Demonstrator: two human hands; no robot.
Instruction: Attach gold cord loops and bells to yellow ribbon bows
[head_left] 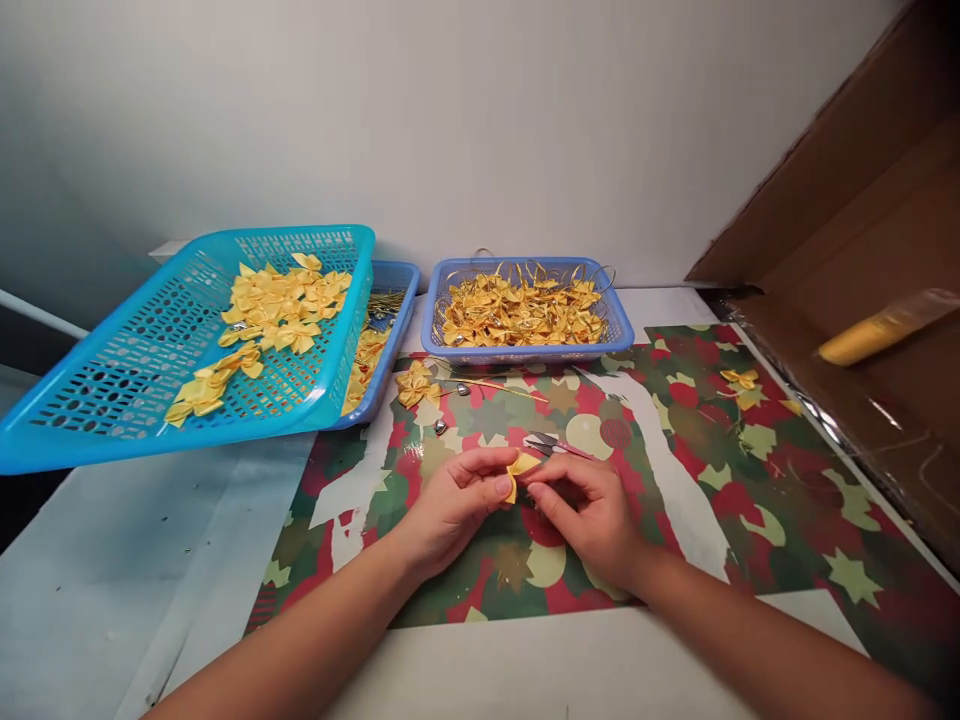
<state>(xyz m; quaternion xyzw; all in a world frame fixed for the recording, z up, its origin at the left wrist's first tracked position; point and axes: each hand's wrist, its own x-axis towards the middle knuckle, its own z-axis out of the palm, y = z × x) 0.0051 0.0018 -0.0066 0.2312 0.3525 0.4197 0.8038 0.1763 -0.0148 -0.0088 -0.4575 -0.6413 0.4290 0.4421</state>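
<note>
A small yellow ribbon bow [514, 474] is pinched between the thumb and fingers of my left hand [463, 500], above the patterned table covering. My right hand [589, 505] is closed in a pinch right beside the bow's right edge. What sits between those fingertips is too small to make out. Just behind my hands lie small scissors [551, 443], partly covered by the right hand. Farther back are a yellow bow [418, 385], two small silver bells [440, 427] and a thin gold cord [502, 387].
A turquoise basket [135, 330] with yellow bows rests tilted over a blue basket [397, 320] at the left. Another blue basket [525, 353] at the back holds bows with gold loops. Cardboard [847, 200] stands at the right, near a yellow roll [877, 332].
</note>
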